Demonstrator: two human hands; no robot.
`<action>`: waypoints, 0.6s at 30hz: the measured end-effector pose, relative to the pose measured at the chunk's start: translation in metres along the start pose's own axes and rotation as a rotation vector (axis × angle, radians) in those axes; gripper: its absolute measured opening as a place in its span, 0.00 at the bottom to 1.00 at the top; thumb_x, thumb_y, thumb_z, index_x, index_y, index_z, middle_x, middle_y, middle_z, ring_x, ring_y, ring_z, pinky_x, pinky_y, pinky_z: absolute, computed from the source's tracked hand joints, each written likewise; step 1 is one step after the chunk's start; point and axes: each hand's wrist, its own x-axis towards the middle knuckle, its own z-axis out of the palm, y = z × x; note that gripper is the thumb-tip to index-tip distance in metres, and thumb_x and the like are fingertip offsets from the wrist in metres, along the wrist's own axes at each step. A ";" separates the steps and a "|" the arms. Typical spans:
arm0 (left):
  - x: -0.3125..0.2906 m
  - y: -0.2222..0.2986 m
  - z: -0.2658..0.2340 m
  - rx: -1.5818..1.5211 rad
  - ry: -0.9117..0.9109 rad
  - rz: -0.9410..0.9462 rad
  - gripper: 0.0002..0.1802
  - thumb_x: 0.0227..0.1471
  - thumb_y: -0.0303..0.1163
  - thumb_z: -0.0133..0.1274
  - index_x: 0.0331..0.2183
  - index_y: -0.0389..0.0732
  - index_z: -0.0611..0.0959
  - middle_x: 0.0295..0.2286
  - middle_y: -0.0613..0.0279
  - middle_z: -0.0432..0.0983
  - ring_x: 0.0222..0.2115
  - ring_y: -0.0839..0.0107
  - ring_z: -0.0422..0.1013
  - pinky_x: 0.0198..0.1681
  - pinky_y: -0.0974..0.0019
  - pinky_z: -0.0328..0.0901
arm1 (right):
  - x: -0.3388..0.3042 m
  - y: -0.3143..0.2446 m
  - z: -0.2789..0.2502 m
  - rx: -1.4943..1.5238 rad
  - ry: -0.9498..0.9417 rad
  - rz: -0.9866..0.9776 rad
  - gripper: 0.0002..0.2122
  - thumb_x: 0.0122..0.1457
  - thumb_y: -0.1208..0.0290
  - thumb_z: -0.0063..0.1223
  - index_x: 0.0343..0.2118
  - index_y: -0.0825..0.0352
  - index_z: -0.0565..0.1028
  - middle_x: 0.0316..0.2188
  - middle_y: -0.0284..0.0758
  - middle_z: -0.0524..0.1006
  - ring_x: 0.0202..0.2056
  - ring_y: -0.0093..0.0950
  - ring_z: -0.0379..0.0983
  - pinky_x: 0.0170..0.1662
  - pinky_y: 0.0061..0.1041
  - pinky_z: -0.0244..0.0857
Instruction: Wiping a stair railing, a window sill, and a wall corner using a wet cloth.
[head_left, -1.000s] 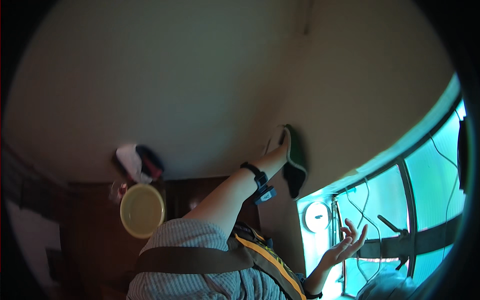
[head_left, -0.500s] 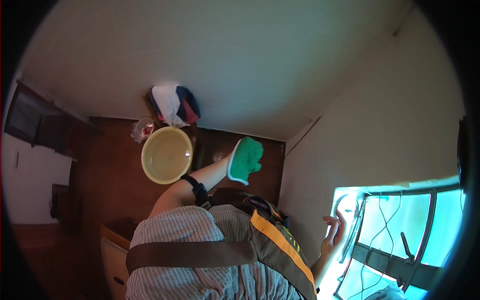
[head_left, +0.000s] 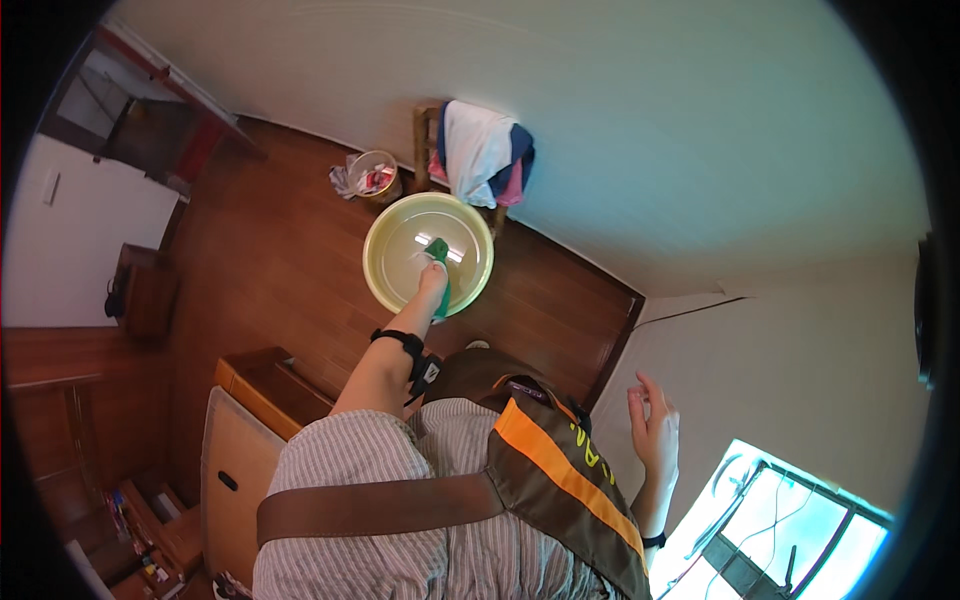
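My left hand (head_left: 433,277) reaches over the pale yellow basin (head_left: 376,262), which stands on the floor with clear water in it. Its fingers are closed round a green cloth with a white edge (head_left: 437,247); part of the cloth shows beyond the fist and part hangs on the near side. Whether the cloth touches the water is hard to tell. My right hand (head_left: 656,428) is raised at the right, near the wall, with nothing in it and its fingers loosely apart.
Behind the basin, a wooden chair (head_left: 421,140) bears white, navy and pink cloths (head_left: 480,150). A small bin (head_left: 376,178) with litter stands left of it. Wooden furniture (head_left: 262,385) is close at my left, a bright window (head_left: 780,540) at lower right.
My left hand has moved with the green cloth from beside the basin to over it. My right hand has come away from the window. The view has turned.
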 end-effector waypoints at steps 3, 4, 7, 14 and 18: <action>0.048 -0.058 -0.009 -0.303 -0.002 -0.206 0.23 0.57 0.45 0.33 0.48 0.43 0.69 0.41 0.52 0.70 0.40 0.55 0.69 0.41 0.58 0.64 | 0.026 -0.029 0.018 -0.025 -0.084 -0.074 0.13 0.55 0.71 0.47 0.43 0.67 0.69 0.29 0.41 0.75 0.32 0.39 0.72 0.37 0.32 0.65; 0.040 -0.049 -0.018 -0.453 -0.110 -0.276 0.23 0.58 0.46 0.33 0.49 0.44 0.68 0.42 0.52 0.69 0.39 0.55 0.69 0.41 0.56 0.64 | 0.033 -0.032 0.027 -0.029 -0.107 -0.074 0.13 0.55 0.71 0.48 0.43 0.67 0.69 0.29 0.40 0.75 0.33 0.39 0.72 0.37 0.33 0.65; 0.017 -0.028 -0.044 -0.539 -0.158 -0.365 0.24 0.57 0.48 0.34 0.51 0.47 0.66 0.39 0.56 0.70 0.33 0.58 0.69 0.31 0.56 0.65 | 0.052 -0.044 0.044 -0.023 -0.197 -0.034 0.13 0.56 0.70 0.47 0.43 0.67 0.70 0.30 0.41 0.75 0.33 0.37 0.73 0.38 0.31 0.64; 0.038 -0.062 -0.073 0.067 -0.308 -0.200 0.19 0.51 0.42 0.42 0.37 0.39 0.80 0.33 0.46 0.75 0.37 0.60 0.72 0.42 0.62 0.63 | 0.127 -0.046 0.110 -0.138 -0.487 -0.166 0.13 0.54 0.70 0.48 0.42 0.65 0.71 0.31 0.41 0.76 0.34 0.38 0.72 0.38 0.32 0.65; 0.042 -0.090 -0.084 0.154 -0.301 -0.079 0.20 0.51 0.42 0.42 0.39 0.39 0.79 0.36 0.48 0.74 0.39 0.54 0.71 0.42 0.60 0.64 | 0.192 -0.057 0.178 -0.157 -0.682 -0.484 0.10 0.52 0.70 0.50 0.37 0.65 0.72 0.29 0.42 0.75 0.33 0.40 0.71 0.37 0.35 0.64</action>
